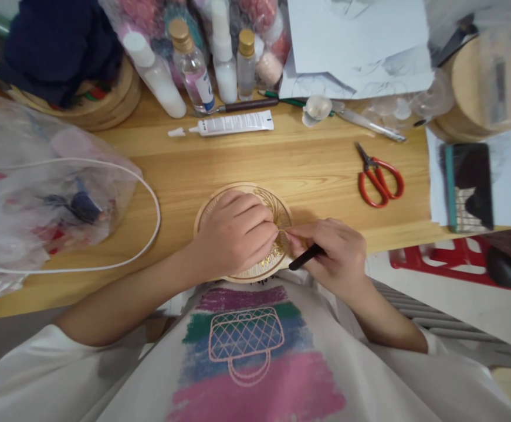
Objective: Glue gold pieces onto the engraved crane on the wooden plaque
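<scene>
A round wooden disc point(199, 218) with a raised gold-line pattern rests at the table's front edge, close to my body. My left hand point(240, 230) lies over the disc, hiding much of its middle, and its fingers are bent together in a pinch at the right side. At the disc's right edge, my right hand point(337, 249) is closed, with a slim black tool point(305, 257) tucked in the palm; its other end is hidden. Between the fingertips of both hands runs a short, thin gold strip point(282, 230).
Red-handled pliers point(381, 179) lie to the right, near a phone-like dark object point(470, 187). Behind the disc are a white glue tube point(237, 123), small bottles point(196, 76) and paper sheets point(361, 47). A white cable point(156, 205) loops by a plastic bag point(53, 193) at left.
</scene>
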### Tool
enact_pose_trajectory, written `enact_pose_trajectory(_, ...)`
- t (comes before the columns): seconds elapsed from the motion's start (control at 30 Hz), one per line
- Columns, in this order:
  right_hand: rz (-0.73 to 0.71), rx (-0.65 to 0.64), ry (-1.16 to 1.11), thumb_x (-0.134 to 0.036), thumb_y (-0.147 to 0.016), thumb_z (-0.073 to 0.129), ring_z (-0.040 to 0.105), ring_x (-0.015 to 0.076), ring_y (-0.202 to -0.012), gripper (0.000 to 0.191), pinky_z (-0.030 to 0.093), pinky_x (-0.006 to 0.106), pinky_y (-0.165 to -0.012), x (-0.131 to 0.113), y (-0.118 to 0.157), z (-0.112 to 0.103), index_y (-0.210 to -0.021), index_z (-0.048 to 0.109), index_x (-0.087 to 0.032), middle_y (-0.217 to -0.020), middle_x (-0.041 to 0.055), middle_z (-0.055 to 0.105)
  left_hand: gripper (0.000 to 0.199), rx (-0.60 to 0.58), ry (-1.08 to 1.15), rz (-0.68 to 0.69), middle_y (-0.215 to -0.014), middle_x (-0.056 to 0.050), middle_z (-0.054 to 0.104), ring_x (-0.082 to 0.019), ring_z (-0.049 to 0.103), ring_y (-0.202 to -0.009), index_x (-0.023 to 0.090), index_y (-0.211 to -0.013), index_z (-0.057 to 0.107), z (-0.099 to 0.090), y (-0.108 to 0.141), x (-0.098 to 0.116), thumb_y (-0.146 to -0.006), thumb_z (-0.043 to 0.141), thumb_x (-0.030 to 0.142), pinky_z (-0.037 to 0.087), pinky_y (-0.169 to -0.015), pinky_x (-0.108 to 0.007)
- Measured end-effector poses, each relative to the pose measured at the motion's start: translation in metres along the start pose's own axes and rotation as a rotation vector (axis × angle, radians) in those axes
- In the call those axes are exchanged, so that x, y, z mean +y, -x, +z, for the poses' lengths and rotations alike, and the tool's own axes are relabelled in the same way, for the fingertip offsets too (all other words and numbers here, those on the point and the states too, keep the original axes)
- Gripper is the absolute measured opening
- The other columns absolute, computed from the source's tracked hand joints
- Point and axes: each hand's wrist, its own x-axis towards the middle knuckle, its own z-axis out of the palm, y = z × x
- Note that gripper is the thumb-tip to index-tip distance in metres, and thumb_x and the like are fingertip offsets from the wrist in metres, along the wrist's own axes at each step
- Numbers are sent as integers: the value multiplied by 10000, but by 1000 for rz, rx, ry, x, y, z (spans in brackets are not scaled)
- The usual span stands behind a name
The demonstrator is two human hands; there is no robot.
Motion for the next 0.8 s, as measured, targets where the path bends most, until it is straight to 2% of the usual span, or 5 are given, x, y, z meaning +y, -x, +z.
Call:
enact_pose_trajectory(0.23,-21,-8,80,-216,-904,622,577,105,-510,133,416,244,-554,15,6,-2,-793,683,-175,-588,-14,669,157,-135,28,-22,-953,-54,720,-222,604,-902,152,-954,666,-4,2,-4,-945,596,293,500,-837,-403)
enact_pose_trajectory(0.47,-24,-16,100,-223,-896,630,561,108,-510,128,403,251,-544,21,10,0,-793,685,-171,-591,-9,667,86,-120,28,11,-955,-41,716,-227,596,-914,165,-926,677,-3,3,-5,-922,627,235,487,-842,-402)
enact_pose_trajectory(0.6,-15,-7,99,-236,-910,613,566,107,-515,137,411,248,-553,21,9,1,-806,687,-185,-588,-19,663,68,-152,23,51,-948,-37,703,-220,574,-910,179,-894,672,-4,2,-4,-921,613,198,469,-829,-380)
enact_pose_trajectory(0.8,-19,-49,113,-229,-903,610,579,112,-528,135,405,253,-556,22,8,-1,-796,682,-187,-596,-19,667,68,-142,34,34,-912,-31,685,-192,561,-915,168,-902,655,-3,2,-2,-930,593,166,439,-853,-363)
